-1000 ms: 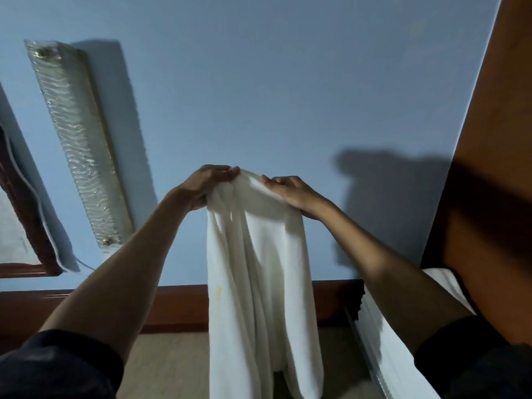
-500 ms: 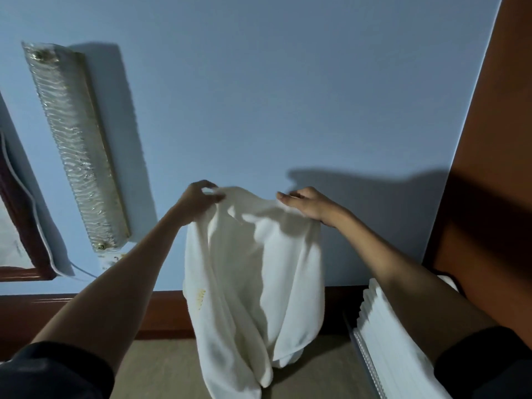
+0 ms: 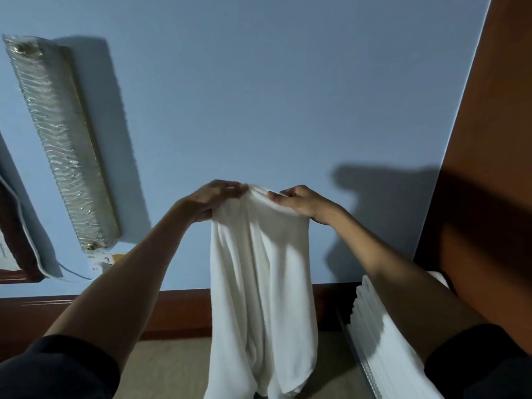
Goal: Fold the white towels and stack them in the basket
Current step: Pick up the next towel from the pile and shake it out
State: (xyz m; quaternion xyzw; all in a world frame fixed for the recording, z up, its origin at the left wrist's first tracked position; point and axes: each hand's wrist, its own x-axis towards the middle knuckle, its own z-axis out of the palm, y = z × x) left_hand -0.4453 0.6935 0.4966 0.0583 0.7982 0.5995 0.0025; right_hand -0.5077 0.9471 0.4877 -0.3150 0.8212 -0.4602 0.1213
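A white towel [image 3: 260,289] hangs in front of me in long vertical folds, held up by its top edge. My left hand [image 3: 213,198] pinches the top edge on the left, and my right hand [image 3: 300,201] pinches it on the right. The two hands are close together, a short gap apart. A stack of folded white towels [image 3: 380,338] sits at the lower right, partly hidden by my right arm. What the stack rests in is hard to make out.
A blue wall [image 3: 259,96] fills the view ahead, with a long glass light fixture [image 3: 62,142] on its left. A dark wooden ledge [image 3: 178,309] runs along the bottom of the wall. An orange-brown panel [image 3: 489,168] stands at the right.
My hands spread the towel's top edge apart half a second ago, then came back close together. The towel now hangs narrow and long again.
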